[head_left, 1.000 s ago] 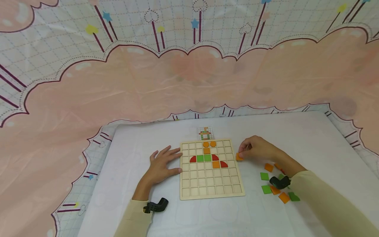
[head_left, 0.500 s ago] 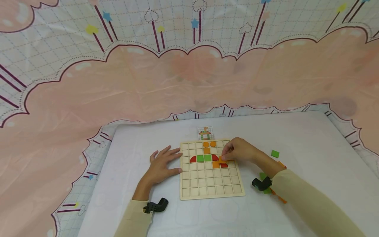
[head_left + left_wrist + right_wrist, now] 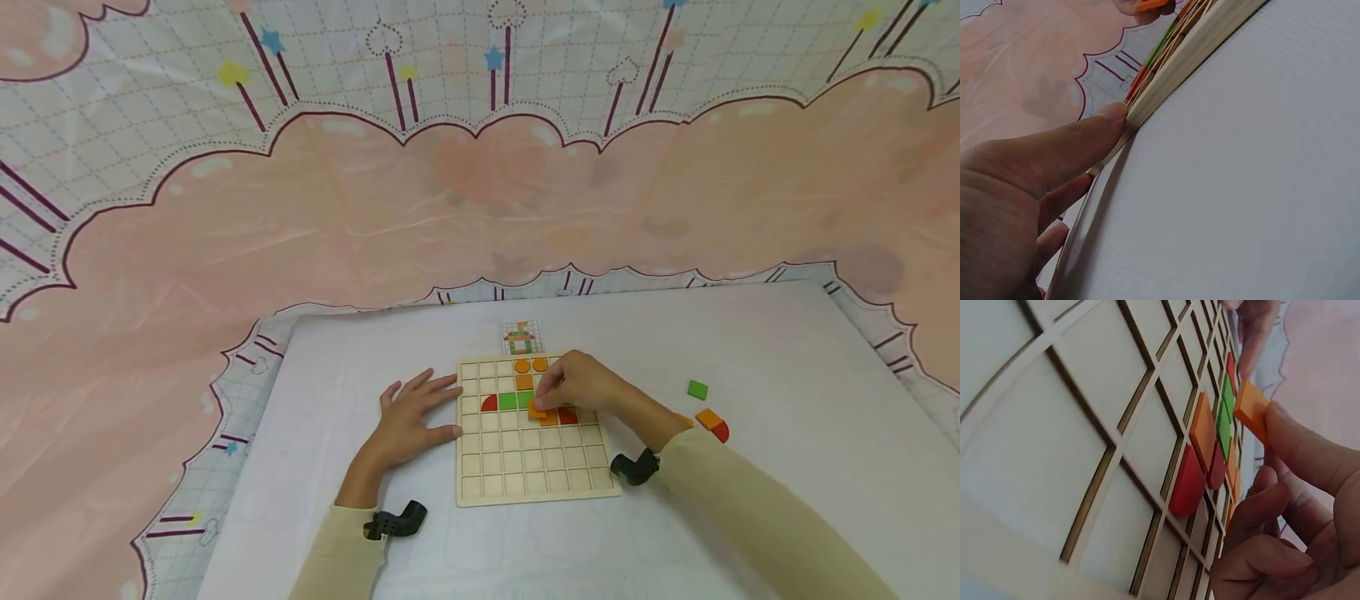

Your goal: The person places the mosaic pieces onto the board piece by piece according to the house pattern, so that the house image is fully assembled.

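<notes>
A wooden grid board (image 3: 517, 467) lies in the middle of the table in the head view. My right hand (image 3: 581, 385) pinches an orange square tile (image 3: 1252, 412) between thumb and finger, close over the board's centre. Below it sit an orange square tile (image 3: 1204, 432) and a red quarter-round tile (image 3: 1188, 482) in their cells. Green squares (image 3: 507, 401), another red tile (image 3: 489, 403) and orange round tiles (image 3: 522, 366) also fill cells. My left hand (image 3: 408, 421) is spread at the board's left side, its thumb and fingertips touching the edge.
Behind the board lies a small printed card (image 3: 521, 337) with a coloured grid picture. To the right are loose tiles: a green one (image 3: 697, 390), an orange one (image 3: 708, 418) and a red one (image 3: 721, 431), partly hidden by my right arm. A patterned cloth (image 3: 480, 208) hangs behind the table.
My right hand has carried the orange tile leftward from beside the board's right edge to over its middle. The left hand stays in place. My right forearm now covers more loose tiles.
</notes>
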{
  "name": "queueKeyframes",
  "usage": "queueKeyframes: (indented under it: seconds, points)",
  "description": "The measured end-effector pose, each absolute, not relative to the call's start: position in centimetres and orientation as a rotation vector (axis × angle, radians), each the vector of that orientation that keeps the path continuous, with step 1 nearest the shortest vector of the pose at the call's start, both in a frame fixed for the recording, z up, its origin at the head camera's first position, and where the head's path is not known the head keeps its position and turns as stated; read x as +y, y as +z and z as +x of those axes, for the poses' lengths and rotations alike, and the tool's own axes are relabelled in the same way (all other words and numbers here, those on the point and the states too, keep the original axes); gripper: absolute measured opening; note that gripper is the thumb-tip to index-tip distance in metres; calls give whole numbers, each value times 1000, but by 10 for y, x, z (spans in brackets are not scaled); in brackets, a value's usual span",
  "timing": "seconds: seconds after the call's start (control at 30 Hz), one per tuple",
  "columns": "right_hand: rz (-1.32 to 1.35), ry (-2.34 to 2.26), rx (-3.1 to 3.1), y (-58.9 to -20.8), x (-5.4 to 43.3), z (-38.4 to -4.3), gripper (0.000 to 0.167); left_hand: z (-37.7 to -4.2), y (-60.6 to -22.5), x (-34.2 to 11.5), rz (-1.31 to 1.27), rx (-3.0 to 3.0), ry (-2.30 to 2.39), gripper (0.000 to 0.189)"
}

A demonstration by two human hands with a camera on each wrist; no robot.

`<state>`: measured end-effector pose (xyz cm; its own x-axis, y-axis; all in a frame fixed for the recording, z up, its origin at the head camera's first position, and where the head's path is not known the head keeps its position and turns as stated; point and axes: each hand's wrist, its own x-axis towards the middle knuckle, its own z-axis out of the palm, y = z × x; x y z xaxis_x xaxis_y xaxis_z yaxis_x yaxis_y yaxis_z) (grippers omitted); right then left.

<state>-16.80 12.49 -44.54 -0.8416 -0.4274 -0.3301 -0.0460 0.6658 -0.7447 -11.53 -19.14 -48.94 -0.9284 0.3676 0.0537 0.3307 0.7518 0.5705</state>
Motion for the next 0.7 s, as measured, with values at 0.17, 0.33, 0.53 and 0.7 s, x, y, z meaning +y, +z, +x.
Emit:
queueKeyframes:
  seconds: [0.17,0.33,0.53,0.7]
  points:
    - [-361,-1062,2414,-447,117,-166,13,-116,-489,-191,571,2880,914,65]
    - [-373,-1078,2420,-449,113,-163,13,-116,-488,-190,573,2880,918,66]
    - [-365,-1047,2441,-450,108,-162,14,-116,-488,-191,578,2883,911,65]
    - [-355,-1013,2462,-450,106,-162,15,-116,-489,-192,588,2892,900,65]
